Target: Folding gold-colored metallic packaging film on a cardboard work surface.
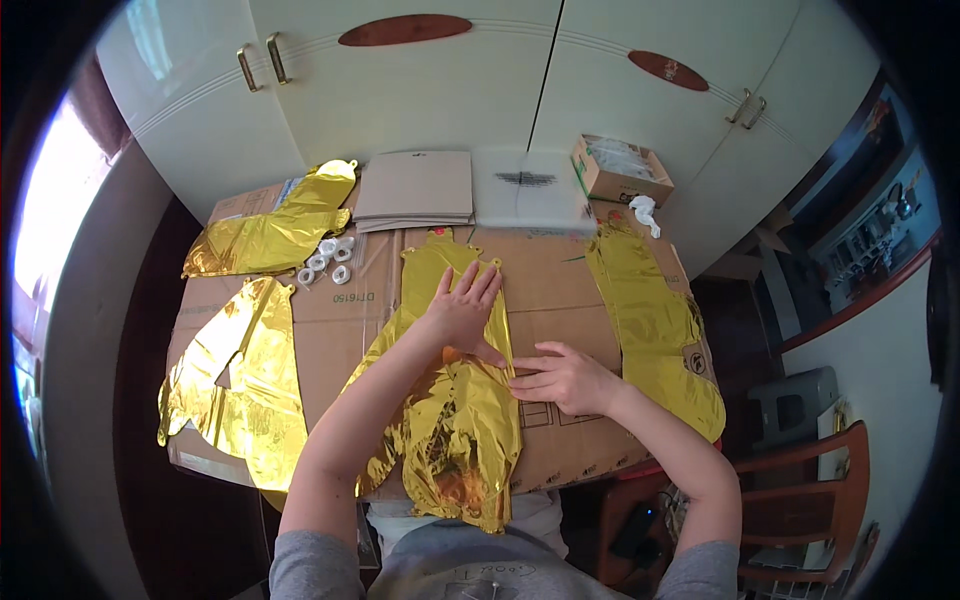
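Observation:
A flat gold foil balloon (455, 430) lies in front of me, its near end hanging over the table's front edge. My left hand (465, 305) rests on its upper part, palm down with the fingers spread. Beside its right edge is my right hand (565, 380), fingers stretched toward the foil and touching or nearly touching it. Neither hand grips anything. More uninflated gold foil balloons lie around: one (270, 395) at the left, one (275, 230) at the far left, and one (655, 325) at the right.
Flattened cardboard (560, 290) covers the table. Several white ribbon rolls (325, 255) sit near the far-left foil. At the back are stacked cardboard sheets (415, 190), a clear plastic packet (525, 190), a small open box (625, 170) and crumpled white tissue (645, 213). A wooden chair (850, 490) stands at right.

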Demonstrator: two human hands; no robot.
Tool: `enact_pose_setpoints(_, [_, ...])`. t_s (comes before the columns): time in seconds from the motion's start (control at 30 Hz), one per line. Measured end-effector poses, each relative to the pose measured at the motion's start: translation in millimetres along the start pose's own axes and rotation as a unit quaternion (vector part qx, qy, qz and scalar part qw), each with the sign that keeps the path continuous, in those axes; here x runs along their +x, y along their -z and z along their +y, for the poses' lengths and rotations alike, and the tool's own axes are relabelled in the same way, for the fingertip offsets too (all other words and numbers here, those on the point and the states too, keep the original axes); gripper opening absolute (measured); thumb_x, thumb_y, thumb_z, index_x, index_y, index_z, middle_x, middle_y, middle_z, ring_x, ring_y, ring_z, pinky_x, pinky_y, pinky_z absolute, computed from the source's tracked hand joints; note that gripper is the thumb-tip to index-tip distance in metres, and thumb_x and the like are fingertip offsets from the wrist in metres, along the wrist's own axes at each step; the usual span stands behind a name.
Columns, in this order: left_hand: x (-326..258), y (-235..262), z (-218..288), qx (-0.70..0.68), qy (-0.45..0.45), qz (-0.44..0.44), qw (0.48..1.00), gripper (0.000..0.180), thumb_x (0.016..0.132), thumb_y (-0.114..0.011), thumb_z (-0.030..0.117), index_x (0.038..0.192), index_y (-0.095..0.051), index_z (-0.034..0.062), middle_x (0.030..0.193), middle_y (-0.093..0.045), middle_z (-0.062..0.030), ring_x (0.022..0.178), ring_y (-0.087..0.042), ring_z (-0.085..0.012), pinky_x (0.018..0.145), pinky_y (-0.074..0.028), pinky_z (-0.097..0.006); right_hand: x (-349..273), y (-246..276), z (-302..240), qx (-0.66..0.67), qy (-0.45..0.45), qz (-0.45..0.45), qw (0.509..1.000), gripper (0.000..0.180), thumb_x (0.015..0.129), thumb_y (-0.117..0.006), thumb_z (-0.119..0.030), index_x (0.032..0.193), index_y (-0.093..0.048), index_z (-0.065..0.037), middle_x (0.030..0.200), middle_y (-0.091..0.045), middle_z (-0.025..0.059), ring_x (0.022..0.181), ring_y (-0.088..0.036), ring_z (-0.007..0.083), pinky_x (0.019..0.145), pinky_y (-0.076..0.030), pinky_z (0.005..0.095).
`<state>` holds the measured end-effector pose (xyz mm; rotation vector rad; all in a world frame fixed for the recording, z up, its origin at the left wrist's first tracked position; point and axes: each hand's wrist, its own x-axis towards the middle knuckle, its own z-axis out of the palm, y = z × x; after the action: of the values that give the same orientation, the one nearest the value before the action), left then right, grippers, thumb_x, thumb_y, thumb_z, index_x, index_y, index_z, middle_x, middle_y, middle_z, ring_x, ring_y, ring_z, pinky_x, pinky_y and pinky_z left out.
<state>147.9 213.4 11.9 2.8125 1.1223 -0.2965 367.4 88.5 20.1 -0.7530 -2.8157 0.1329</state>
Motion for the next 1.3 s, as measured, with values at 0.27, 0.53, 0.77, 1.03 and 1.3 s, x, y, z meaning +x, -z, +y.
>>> enact_pose_setpoints(0.27, [0.8,-1.6,-0.8,-0.001,-0.003,0.006,1.000,0.149,0.049,-0.061,0.092,0.155,-0.010,0.0005,0.162,-0.015,-0.0148,0.150,-0.009,-0.0346,0.119,-0.011,-0.057,-6.5,-0.1,-6.8,0.045,0.013,-0.008,0.999,0.046,0.072,-0.062,-0.003,0.113,-0.071,-0.019,0.126,-0.066,-0.0068,0.128,-0.053,0.0151,0.109,-0.037,0.0446])
enact_pose_setpoints(0.53, [1.5,-4.6,-2.1,0.002,-0.005,0.014,1.000,0.148,0.049,-0.063,0.091,0.154,-0.012,-0.0002,0.161,-0.016,-0.0156,0.149,-0.011,-0.0354,0.118,-0.012,-0.058,8.8,-5.2,-11.2,0.024,0.024,0.010,0.999,0.045,0.073,-0.061,-0.003,0.114,-0.071,-0.019,0.126,-0.065,-0.0069,0.128,-0.053,0.0159,0.108,-0.039,0.0425])
enact_pose_setpoints(0.77, [-0.1,-3.6,-1.8,-0.007,-0.007,0.015,1.000,0.150,0.048,-0.062,0.093,0.154,-0.012,0.0000,0.161,-0.016,-0.0161,0.150,-0.011,-0.0351,0.118,-0.012,-0.057,-6.5,-9.1,-18.5,0.046,0.048,0.006,0.998,0.044,0.073,-0.062,-0.005,0.114,-0.071,-0.017,0.127,-0.065,-0.0043,0.126,-0.055,0.0169,0.109,-0.039,0.0433])
enact_pose_setpoints(1.03, [-0.3,-2.2,-1.6,-0.003,-0.005,0.014,1.000,0.150,0.047,-0.060,0.094,0.154,-0.013,-0.0006,0.161,-0.017,-0.0163,0.149,-0.011,-0.0351,0.118,-0.012,-0.057,-19.1,-11.2,-32.5,0.096,0.042,-0.017,0.994,0.043,0.076,-0.059,-0.006,0.116,-0.069,-0.015,0.127,-0.065,-0.0020,0.125,-0.056,0.0157,0.115,-0.035,0.0471])
enact_pose_setpoints(1.3, [0.4,-5.8,-1.9,-0.003,-0.005,0.022,1.000,0.151,0.046,-0.058,0.095,0.154,-0.013,-0.0005,0.161,-0.017,-0.0162,0.149,-0.011,-0.0349,0.118,-0.012,-0.057,-27.5,-13.3,-43.2,0.112,0.059,-0.001,0.992,0.042,0.075,-0.060,-0.004,0.115,-0.070,-0.013,0.125,-0.066,0.0001,0.122,-0.059,0.0162,0.114,-0.037,0.0463])
